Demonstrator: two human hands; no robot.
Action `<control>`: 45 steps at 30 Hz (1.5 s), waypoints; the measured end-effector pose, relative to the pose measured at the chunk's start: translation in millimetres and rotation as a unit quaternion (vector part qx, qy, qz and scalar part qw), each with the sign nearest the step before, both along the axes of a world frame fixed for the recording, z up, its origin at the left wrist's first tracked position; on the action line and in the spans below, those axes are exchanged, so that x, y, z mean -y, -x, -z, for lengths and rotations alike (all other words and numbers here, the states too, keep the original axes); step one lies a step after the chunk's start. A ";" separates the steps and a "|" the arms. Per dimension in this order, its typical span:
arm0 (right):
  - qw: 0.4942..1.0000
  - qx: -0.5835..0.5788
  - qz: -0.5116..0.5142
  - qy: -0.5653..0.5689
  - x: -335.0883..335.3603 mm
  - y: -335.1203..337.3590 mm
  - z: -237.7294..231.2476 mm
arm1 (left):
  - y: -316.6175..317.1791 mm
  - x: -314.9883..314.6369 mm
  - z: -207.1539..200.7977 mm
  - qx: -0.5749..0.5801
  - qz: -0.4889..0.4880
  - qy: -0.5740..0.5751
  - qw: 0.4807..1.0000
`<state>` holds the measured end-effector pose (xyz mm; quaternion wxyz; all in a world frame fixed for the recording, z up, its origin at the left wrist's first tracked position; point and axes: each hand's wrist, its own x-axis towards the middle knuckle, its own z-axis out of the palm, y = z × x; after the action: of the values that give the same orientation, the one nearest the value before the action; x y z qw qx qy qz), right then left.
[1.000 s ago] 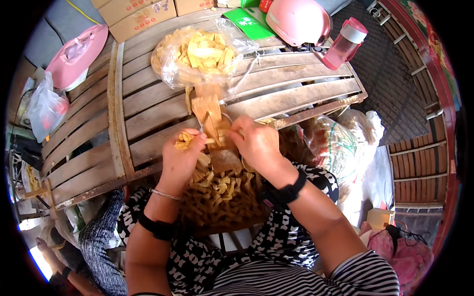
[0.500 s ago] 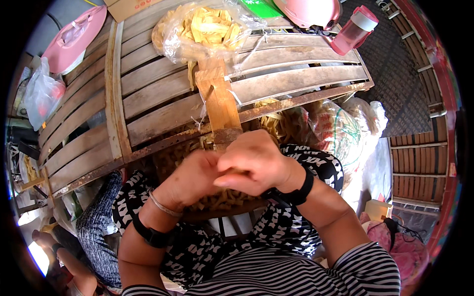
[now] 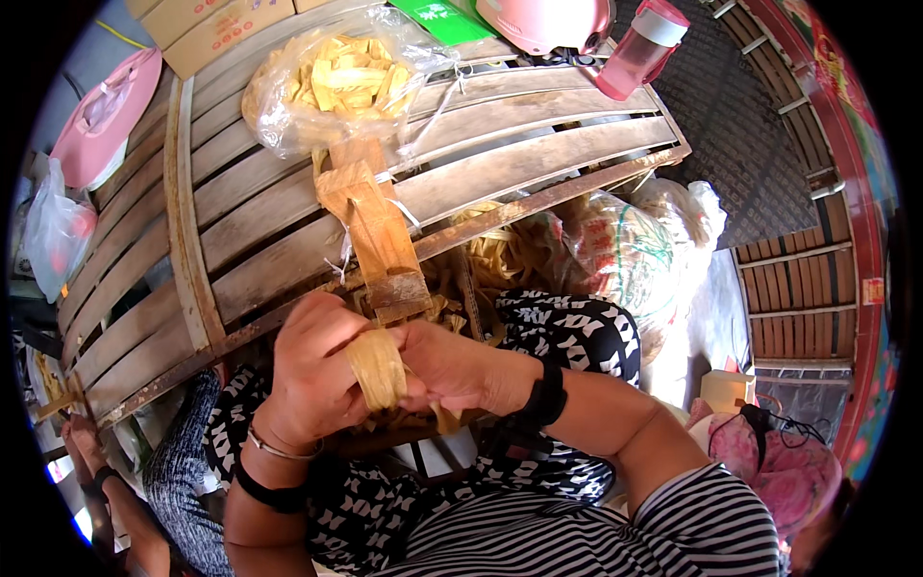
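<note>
A flat pale-yellow strip (image 3: 379, 370) is bent in a broad band between my two hands, just in front of the table edge. My left hand (image 3: 315, 351) grips it, fingers curled at the band's left side. My right hand (image 3: 452, 367) closes on it from the other side, thumb and fingers pressed near the band, with a short end of strip hanging below. Just beyond my hands a wooden block fixture (image 3: 382, 236) juts over the table edge, tied with white string. Beneath my hands, mostly hidden, lie yellow pieces between my knees.
On the slatted table (image 3: 260, 236) rests a clear plastic bag (image 3: 274, 135) of yellow strips. Behind stand cardboard boxes (image 3: 226, 34), a pink helmet (image 3: 548, 21) and a pink bottle (image 3: 639, 53). Stuffed sacks (image 3: 615, 245) sit at right. A co-worker's arm (image 3: 120, 505) shows lower left.
My hands have turned and drawn slightly apart, so the yellow strip now shows as a band between them. The surroundings have shifted left in the view.
</note>
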<state>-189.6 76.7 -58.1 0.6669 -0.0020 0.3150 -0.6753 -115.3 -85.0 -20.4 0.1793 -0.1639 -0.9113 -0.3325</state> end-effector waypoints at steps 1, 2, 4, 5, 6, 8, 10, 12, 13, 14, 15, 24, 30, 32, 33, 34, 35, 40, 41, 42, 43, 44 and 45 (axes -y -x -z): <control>0.993 -0.071 0.074 -0.055 3.6 -0.4 -2.2 | -0.2 -0.8 6.3 -0.048 -0.044 0.025 0.998; 0.973 -0.140 0.146 -0.109 5.6 -0.5 -3.3 | -1.4 -1.6 9.9 -0.095 -0.089 0.049 0.990; 0.930 -0.291 0.216 -0.057 2.9 7.1 -13.7 | -1.9 -7.2 9.1 0.002 -0.149 -0.033 0.988; 0.908 -0.349 0.230 -0.027 2.6 5.6 -8.7 | -0.2 -11.7 8.2 0.042 -0.147 -0.089 0.984; 0.881 -0.405 0.242 0.003 1.8 2.9 -2.5 | 0.8 -14.2 7.8 0.082 -0.144 -0.145 0.975; 0.826 -0.526 0.201 -0.021 -1.6 -2.0 0.7 | -2.5 -7.6 4.9 0.186 -0.075 -0.178 0.963; 0.732 -0.664 0.145 -0.041 -8.2 1.0 0.7 | -3.9 -3.1 5.9 0.238 -0.032 -0.168 0.956; 0.649 -0.753 0.085 -0.060 -10.0 2.0 2.8 | -6.4 -4.9 12.2 0.181 -0.049 -0.105 0.977; 0.650 -0.753 0.098 -0.041 -8.7 2.9 3.3 | -7.2 -6.5 14.1 0.152 -0.058 -0.073 0.984; 0.677 -0.728 0.093 -0.051 -6.8 3.1 -1.9 | -6.7 -6.7 11.7 0.130 -0.062 -0.066 0.987; 0.704 -0.702 0.087 -0.060 -5.2 3.0 -12.3 | -5.0 -7.2 6.9 0.107 -0.067 -0.058 0.990; 0.949 -0.311 -0.050 -0.027 -6.0 5.7 -14.4 | -5.1 6.8 1.5 0.088 -0.033 -0.330 0.939; 0.944 -0.279 -0.173 0.031 -12.0 -0.6 -15.0 | -11.0 12.4 7.5 0.059 -0.067 -0.631 0.771; 0.957 -0.238 -0.164 0.028 -11.8 -4.4 -9.6 | -6.9 24.3 6.5 0.072 -0.093 -0.550 0.827; 0.967 -0.214 -0.137 0.028 -11.4 -2.0 -9.2 | -6.5 29.2 10.6 0.116 -0.088 -0.552 0.821; 0.975 -0.190 -0.109 0.028 -10.8 1.8 -9.4 | -6.5 31.3 14.8 0.160 -0.082 -0.552 0.814; 0.983 -0.164 -0.080 0.029 -9.7 3.5 -9.1 | -6.7 28.9 15.7 0.213 -0.067 -0.573 0.789; 0.973 -0.221 -0.041 -0.054 -8.4 3.6 -9.7 | -8.8 15.3 6.0 0.386 0.002 -0.592 0.708; 0.965 -0.244 -0.034 -0.086 -7.7 5.4 -18.1 | -10.0 12.4 10.0 0.368 -0.021 -0.598 0.712; 0.956 -0.266 -0.026 -0.118 -7.4 7.5 -22.8 | -11.6 9.4 14.2 0.350 -0.044 -0.603 0.716; 0.947 -0.294 -0.005 -0.126 -14.3 13.5 -11.9 | -14.2 6.1 17.8 0.312 -0.059 -0.611 0.725; 0.939 -0.317 -0.020 -0.136 -20.9 22.1 -18.6 | -14.2 5.3 18.8 0.292 -0.069 -0.611 0.733; 0.917 -0.380 0.014 -0.120 -20.2 24.2 -20.1 | -13.7 5.0 19.4 0.270 -0.079 -0.610 0.740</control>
<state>-213.8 96.8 -38.0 0.4828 -0.1746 0.6232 -0.5900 -101.5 -90.0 -39.8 0.0125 0.1500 -0.5332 -0.8325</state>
